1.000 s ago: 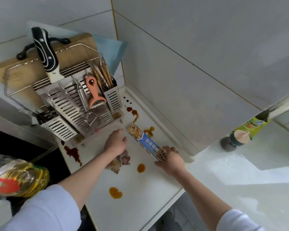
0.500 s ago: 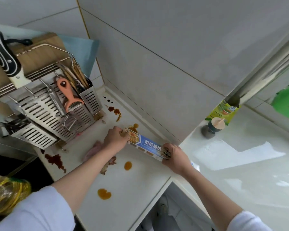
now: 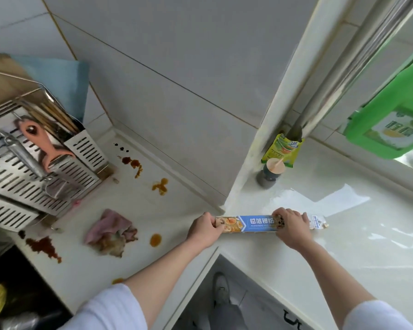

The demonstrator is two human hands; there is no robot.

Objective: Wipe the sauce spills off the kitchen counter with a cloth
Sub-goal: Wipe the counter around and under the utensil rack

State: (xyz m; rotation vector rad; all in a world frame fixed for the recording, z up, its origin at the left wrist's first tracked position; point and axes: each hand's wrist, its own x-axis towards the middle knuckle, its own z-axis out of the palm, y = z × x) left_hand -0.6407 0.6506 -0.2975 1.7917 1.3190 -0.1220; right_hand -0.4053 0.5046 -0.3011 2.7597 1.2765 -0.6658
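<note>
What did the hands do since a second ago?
The left hand let go of the pink cloth and took the foil box by one end; the right hand already held the other. Together they carried the box to the right, away from the spills, round the counter's corner. The cloth lies alone on the counter. The sauce spots are unchanged, not yet wiped.

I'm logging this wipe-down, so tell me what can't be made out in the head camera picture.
- Long blue foil box: whether it touches the white counter is unclear; left hand and right hand cover parts.
- Steel utensil rack: cut off by the left edge.
- Crumpled pink cloth: underside hidden.
- Green jug: cut off at right, label blurred.
</note>
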